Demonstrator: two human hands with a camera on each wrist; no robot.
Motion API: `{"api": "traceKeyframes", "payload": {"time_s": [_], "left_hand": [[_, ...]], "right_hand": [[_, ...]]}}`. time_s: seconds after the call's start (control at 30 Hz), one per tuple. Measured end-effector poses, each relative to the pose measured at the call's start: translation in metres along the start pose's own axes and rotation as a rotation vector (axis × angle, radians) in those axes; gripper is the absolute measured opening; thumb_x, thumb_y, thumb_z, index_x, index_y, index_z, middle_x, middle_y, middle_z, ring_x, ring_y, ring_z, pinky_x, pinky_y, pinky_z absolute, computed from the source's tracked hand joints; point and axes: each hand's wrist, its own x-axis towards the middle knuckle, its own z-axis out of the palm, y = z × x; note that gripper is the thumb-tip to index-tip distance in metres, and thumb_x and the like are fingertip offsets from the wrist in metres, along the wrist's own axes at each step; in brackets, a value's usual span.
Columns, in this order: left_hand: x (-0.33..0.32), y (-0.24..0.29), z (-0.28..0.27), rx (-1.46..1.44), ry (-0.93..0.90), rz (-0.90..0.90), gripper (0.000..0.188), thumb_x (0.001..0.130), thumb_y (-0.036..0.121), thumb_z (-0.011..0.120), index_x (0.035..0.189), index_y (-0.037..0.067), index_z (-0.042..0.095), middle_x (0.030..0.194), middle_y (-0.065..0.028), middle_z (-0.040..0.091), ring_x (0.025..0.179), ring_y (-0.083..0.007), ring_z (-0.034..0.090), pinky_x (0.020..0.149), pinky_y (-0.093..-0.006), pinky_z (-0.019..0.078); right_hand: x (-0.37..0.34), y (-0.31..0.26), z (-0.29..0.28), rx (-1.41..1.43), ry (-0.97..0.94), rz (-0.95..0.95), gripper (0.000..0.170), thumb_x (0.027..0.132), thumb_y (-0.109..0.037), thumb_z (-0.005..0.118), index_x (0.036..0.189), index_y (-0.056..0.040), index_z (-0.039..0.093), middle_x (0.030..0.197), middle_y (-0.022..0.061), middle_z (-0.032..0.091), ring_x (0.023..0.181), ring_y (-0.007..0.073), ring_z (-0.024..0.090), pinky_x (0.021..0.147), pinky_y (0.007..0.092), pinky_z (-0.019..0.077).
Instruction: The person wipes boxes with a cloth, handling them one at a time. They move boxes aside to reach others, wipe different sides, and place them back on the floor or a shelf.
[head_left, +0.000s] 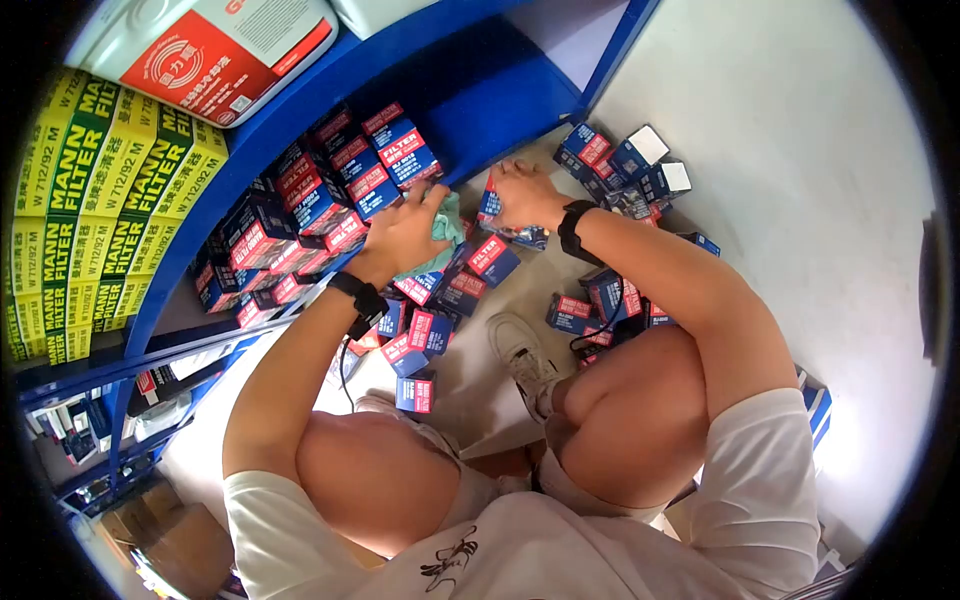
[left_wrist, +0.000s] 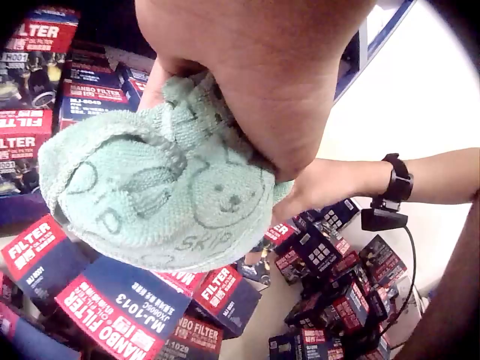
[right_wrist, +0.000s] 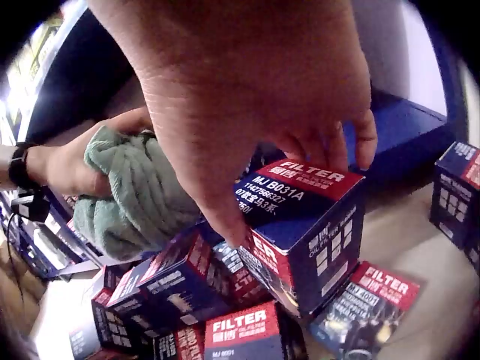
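My left hand [head_left: 400, 238] grips a bunched, pale green terry cloth [left_wrist: 150, 195], printed with an animal face and the letters SKIP. The cloth hangs over several filter boxes at the shelf's front edge. My right hand [head_left: 530, 195] holds a blue-and-red oil filter box [right_wrist: 326, 244] from above, thumb on one side and fingers on the other. "MJ B031A" is printed on its top face. In the right wrist view the held box overlaps another filter box [right_wrist: 364, 311], marked 4001, lower down. The two hands are close together, with the cloth to the left of the held box.
Filter boxes are stacked on the blue shelf [head_left: 490, 100] at left. Loose ones lie on the floor [head_left: 480, 340] around the shoes, and another pile [head_left: 625, 165] stands by the white wall. Yellow-green filter boxes [head_left: 100, 200] and a white jug [head_left: 215, 55] occupy the upper shelf.
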Motion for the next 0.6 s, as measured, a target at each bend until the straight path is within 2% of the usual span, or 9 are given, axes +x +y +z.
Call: {"api": "traceKeyframes", "payload": {"time_s": [0.07, 0.17, 0.33, 0.4, 0.53, 0.6], "left_hand": [[-0.008, -0.005, 0.001, -0.001, -0.004, 0.004, 0.071, 0.074, 0.031, 0.078, 0.134, 0.014, 0.043, 0.133, -0.0170, 0.052, 0.098, -0.0444, 0.066, 0.081, -0.0509, 0.0571], [-0.019, -0.006, -0.006, -0.027, -0.039, -0.024, 0.072, 0.074, 0.031, 0.078, 0.134, 0.015, 0.043, 0.132, -0.0160, 0.051, 0.100, -0.0443, 0.066, 0.082, -0.0510, 0.0570], [-0.028, -0.008, -0.006, -0.024, -0.035, -0.024, 0.072, 0.075, 0.030, 0.078, 0.135, 0.015, 0.042, 0.131, -0.0159, 0.051, 0.101, -0.0441, 0.065, 0.083, -0.0512, 0.0567], [-0.028, -0.007, -0.005, -0.024, -0.011, -0.007, 0.072, 0.075, 0.030, 0.078, 0.135, 0.015, 0.042, 0.131, -0.0159, 0.051, 0.101, -0.0438, 0.065, 0.083, -0.0509, 0.0568], [-0.023, -0.004, -0.005, -0.031, 0.024, 0.024, 0.071, 0.075, 0.030, 0.078, 0.134, 0.016, 0.043, 0.129, -0.0155, 0.052, 0.101, -0.0426, 0.066, 0.081, -0.0499, 0.0575], [-0.021, -0.005, -0.004, -0.022, 0.040, 0.033, 0.070, 0.075, 0.030, 0.078, 0.134, 0.016, 0.043, 0.129, -0.0153, 0.053, 0.100, -0.0421, 0.066, 0.081, -0.0494, 0.0577]], "right_hand": [[-0.006, -0.008, 0.013, 0.005, -0.021, -0.037, 0.073, 0.069, -0.040, 0.081, 0.122, 0.0008, 0.052, 0.122, 0.0173, 0.058, 0.121, 0.0349, 0.054, 0.096, 0.0541, 0.0435], [-0.009, -0.016, 0.020, 0.042, -0.112, -0.040, 0.074, 0.070, -0.042, 0.083, 0.121, 0.0015, 0.052, 0.123, 0.0183, 0.057, 0.122, 0.0351, 0.053, 0.097, 0.0548, 0.0434], [0.000, -0.021, 0.017, 0.054, -0.097, 0.055, 0.076, 0.071, -0.044, 0.083, 0.123, 0.0016, 0.051, 0.125, 0.0190, 0.055, 0.122, 0.0368, 0.052, 0.100, 0.0570, 0.0423], [0.000, -0.022, 0.014, 0.075, -0.047, 0.060, 0.076, 0.071, -0.042, 0.084, 0.124, 0.0014, 0.050, 0.128, 0.0185, 0.053, 0.124, 0.0368, 0.051, 0.099, 0.0579, 0.0426], [-0.003, -0.023, 0.009, 0.092, -0.071, 0.059, 0.073, 0.072, -0.037, 0.084, 0.123, 0.0007, 0.049, 0.129, 0.0176, 0.051, 0.126, 0.0369, 0.049, 0.097, 0.0577, 0.0438], [-0.002, -0.020, 0.011, 0.135, 0.027, -0.017, 0.065, 0.071, -0.031, 0.084, 0.119, -0.0010, 0.051, 0.124, 0.0167, 0.052, 0.123, 0.0364, 0.050, 0.094, 0.0559, 0.0463]]}}
